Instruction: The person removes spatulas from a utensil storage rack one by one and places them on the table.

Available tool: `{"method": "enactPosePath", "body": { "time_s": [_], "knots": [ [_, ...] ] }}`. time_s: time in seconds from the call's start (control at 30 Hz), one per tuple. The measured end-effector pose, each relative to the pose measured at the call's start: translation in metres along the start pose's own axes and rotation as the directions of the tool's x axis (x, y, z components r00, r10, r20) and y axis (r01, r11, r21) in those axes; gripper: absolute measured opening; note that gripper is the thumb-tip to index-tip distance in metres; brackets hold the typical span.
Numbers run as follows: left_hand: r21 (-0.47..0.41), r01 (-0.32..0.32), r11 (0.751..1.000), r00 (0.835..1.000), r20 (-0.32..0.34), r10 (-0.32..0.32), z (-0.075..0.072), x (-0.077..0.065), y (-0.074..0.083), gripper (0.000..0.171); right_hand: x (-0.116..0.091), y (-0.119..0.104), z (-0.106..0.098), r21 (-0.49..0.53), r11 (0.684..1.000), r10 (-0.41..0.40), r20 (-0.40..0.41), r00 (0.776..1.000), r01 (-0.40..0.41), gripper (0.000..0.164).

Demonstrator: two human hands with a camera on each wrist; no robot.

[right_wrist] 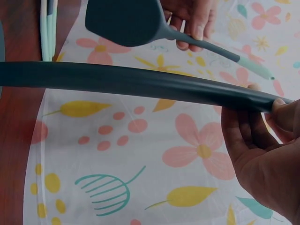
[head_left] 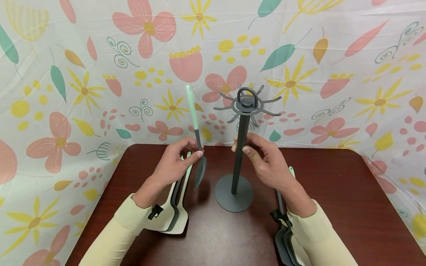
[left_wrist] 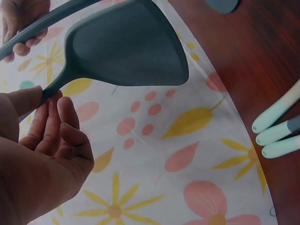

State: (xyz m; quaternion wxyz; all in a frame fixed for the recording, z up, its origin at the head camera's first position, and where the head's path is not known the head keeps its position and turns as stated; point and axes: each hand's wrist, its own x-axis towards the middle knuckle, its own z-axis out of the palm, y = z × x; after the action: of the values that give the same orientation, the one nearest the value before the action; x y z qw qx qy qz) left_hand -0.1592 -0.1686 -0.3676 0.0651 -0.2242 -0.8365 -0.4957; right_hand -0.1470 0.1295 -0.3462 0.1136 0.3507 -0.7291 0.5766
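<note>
On the bench (head_left: 332, 192), the stand (head_left: 239, 147) rests upright on its round base, hooks fanned out at the top. Right hand (head_left: 266, 162) holds the stand's pole about midway, fingers and thumb curled round it; the right wrist view shows the pole (right_wrist: 140, 80) running across the fingertips (right_wrist: 253, 126). Left hand (head_left: 174, 162) pinches the spatula (head_left: 196, 140) at the neck just above the blade, thumb against fingers (left_wrist: 56, 117), blade (left_wrist: 126, 44) pointing down, mint handle end up. Spatula stands just left of the stand, apart from it. Below the left hand lie more utensils (head_left: 174, 214) flat on the bench; further utensils (head_left: 286, 240) lie under the right wrist.
</note>
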Motion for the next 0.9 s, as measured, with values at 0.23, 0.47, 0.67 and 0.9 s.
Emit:
{"method": "enactPosePath", "body": {
  "time_s": [0.23, 0.47, 0.67, 0.9],
  "knots": [
    [0.011, 0.03, 0.999, 0.999, -0.02, -0.03, -0.012, -0.004, -0.002, 0.006, 0.0, 0.001, 0.0, -0.021, 1.0, -0.009, -0.014, 1.0, 0.009, 0.032],
    [0.016, 0.052, 0.999, 0.998, -0.03, -0.051, -0.018, -0.009, -0.003, 0.009, 0.0, 0.001, 0.0, 0.0, 1.0, 0.001, 0.0, 1.0, -0.001, 0.029],
    [0.034, 0.078, 0.996, 0.996, -0.039, -0.077, -0.023, -0.014, -0.007, 0.012, -0.001, 0.003, 0.0, 0.016, 1.0, 0.003, 0.004, 1.0, -0.003, 0.029],
    [0.042, 0.103, 0.994, 0.993, -0.058, -0.101, -0.029, -0.019, -0.011, 0.012, 0.0, 0.002, 0.0, -0.005, 1.0, 0.002, -0.003, 1.0, -0.002, 0.03]
  ]
}}
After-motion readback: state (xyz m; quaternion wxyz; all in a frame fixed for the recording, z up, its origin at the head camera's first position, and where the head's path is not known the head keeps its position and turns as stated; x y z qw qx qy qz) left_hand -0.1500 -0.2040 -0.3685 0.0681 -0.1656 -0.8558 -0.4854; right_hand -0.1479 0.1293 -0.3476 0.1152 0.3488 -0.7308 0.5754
